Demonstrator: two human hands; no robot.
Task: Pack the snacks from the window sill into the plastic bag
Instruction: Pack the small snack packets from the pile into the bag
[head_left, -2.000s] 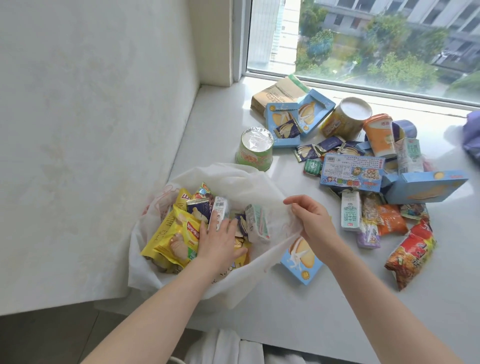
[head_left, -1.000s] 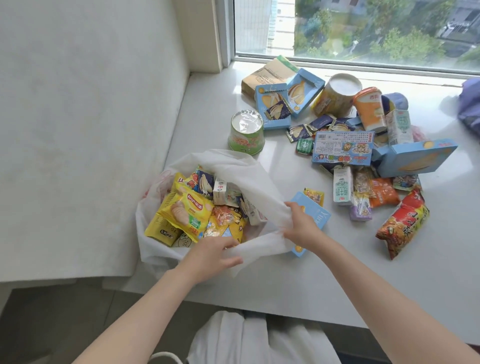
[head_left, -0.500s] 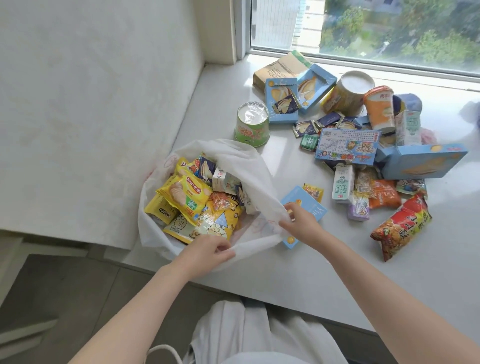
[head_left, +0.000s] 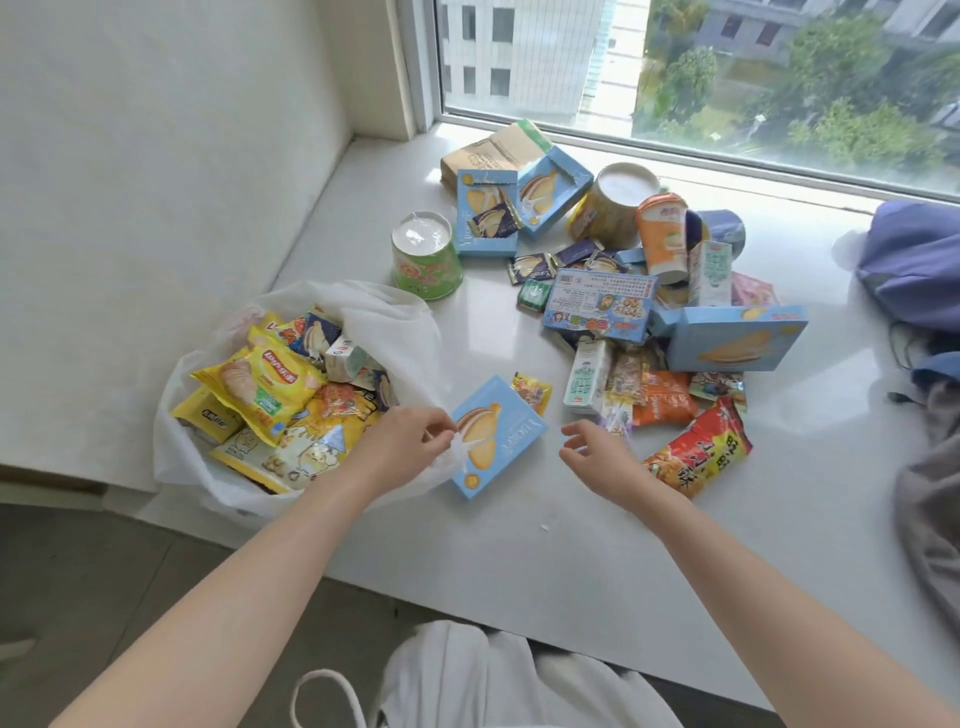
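Left hand (head_left: 402, 441): fingertips pinched on the rim of the plastic bag (head_left: 384, 322), at its right edge. Right hand (head_left: 597, 452): fingers spread and curled, empty, above the window sill (head_left: 519, 545).

Between the hands: blue biscuit box (head_left: 498, 436), flat on the sill, touching the bag rim.

Bag: white, open, at the sill's left front corner, holding a yellow crisp packet (head_left: 265, 384) and other packets.

Snacks (head_left: 623, 312): loose heap of boxes, cups and packets on the sill's far right part; green cup (head_left: 426, 257) apart from it, behind the bag.

Sill: white, glossy. Wall (head_left: 156, 156) left; window (head_left: 727, 78) behind; purple cloth (head_left: 914, 260) at far right.
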